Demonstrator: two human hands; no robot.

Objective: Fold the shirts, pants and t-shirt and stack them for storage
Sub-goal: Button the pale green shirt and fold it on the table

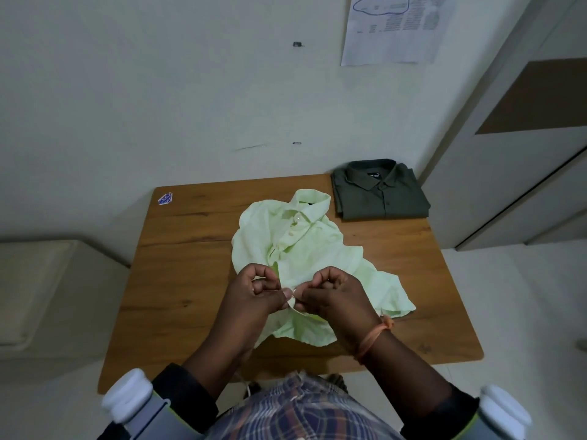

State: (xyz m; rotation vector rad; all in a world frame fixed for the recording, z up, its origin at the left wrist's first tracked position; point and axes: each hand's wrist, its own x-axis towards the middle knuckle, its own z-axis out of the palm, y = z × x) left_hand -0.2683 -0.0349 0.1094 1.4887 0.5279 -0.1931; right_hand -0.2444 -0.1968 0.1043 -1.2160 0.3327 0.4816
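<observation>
Light green shirt (305,246) lies crumpled, unfolded, on the wooden table (190,268), collar pointing away from the person, lower part bunched toward the near edge. Both hands work at the shirt's front opening, near the bottom of the placket.

Left hand (254,300): fingers curled tight, thumb and forefinger pinching the shirt's edge. Thumb tip presses a small fold of pale fabric. Other fingers tucked into the palm, holding nothing visible.

Right hand (333,296): fingers also curled, thumb and forefinger pinching the opposite edge of the same opening. The two pinches nearly touch, just beside each other, with the small fabric fold between the fingertips. Cannot tell whether a button sits in the pinch; too small. An orange thread band (373,338) circles the right wrist.

Beyond the fingers, up the placket, two buttons look fastened near the collar. To the right of the fingers the shirt's sleeve and hem spread out, wrinkled.

Dark green shirt (379,190) is folded neatly, collar up, at the table's far right corner, well apart from the hands, just beside the light shirt's collar. A blue sticker (165,198) sits at the far left corner. A printed paper (394,27) hangs on the wall behind.
</observation>
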